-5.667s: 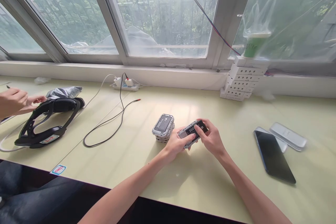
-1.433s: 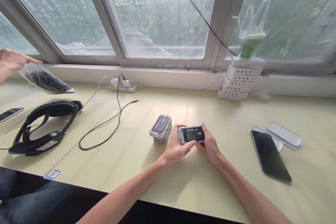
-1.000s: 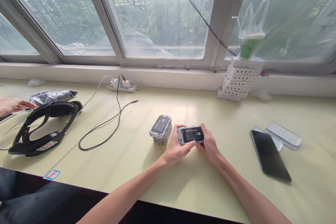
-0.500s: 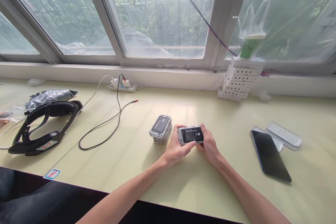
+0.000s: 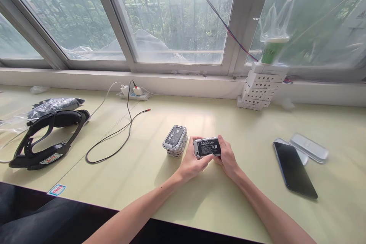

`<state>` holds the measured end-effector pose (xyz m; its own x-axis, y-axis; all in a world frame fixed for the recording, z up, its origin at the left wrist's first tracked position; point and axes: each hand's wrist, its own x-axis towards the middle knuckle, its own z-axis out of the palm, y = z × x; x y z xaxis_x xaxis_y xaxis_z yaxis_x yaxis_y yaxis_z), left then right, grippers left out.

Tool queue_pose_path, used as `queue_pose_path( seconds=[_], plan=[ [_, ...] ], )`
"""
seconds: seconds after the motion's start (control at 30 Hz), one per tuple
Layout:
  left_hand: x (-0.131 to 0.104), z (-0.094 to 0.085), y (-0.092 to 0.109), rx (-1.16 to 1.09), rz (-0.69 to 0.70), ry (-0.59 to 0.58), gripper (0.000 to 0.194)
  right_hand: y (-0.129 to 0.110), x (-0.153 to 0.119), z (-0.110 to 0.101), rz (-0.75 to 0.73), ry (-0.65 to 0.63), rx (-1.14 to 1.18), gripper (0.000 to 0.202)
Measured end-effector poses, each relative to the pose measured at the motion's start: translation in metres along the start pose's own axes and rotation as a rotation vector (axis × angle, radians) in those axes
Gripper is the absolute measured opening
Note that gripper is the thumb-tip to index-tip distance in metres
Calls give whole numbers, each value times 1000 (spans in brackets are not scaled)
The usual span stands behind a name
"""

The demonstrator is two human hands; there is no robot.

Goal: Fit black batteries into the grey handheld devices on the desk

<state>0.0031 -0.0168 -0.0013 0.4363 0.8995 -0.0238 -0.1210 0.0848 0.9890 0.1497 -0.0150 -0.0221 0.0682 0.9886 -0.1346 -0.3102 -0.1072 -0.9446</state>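
Observation:
Between my hands is a small device [image 5: 208,147] with a white frame and a black battery face marked 3000mAh, held level above the table. My left hand [image 5: 191,163] grips its left end, thumb along the lower edge. My right hand [image 5: 228,157] is closed around the right end, fingers partly hidden behind it. Just left of my left hand stands a short stack of similar devices [image 5: 175,141], the top one with its 3000mAh face up.
On the right lie a black phone [image 5: 295,169] and a pale flat case [image 5: 309,147]. Stacked white boxes [image 5: 259,87] carry a green cup [image 5: 270,51] by the window. To the left are a black headset [image 5: 50,141], a loose black cable [image 5: 130,124] and a power strip [image 5: 134,95].
Both hands keep their hold on the device, which has barely shifted. At the far left edge, something skin-toned by the plastic bag has gone from view.

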Motion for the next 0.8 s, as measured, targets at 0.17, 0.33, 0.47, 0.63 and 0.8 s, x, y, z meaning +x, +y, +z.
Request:
queue_pose_path(
  seconds=[0.17, 0.33, 0.47, 0.63, 0.8],
  plan=[
    [1, 1, 1, -21, -7, 16, 57, -5, -2, 3, -3, 28, -1, 51],
    [2, 2, 3, -51, -10, 19, 55, -9, -2, 4, 9, 66, 1, 51],
    [3, 1, -1, -74, 41, 45, 46, -10, 0, 1, -19, 18, 2, 52],
    [7, 0, -6, -149, 50, 172, 55, -13, 0, 1, -74, -77, -41, 42],
    [9, 2, -8, -243, 42, 236, 57, -10, 1, 2, -48, -39, -29, 43]
  ],
)
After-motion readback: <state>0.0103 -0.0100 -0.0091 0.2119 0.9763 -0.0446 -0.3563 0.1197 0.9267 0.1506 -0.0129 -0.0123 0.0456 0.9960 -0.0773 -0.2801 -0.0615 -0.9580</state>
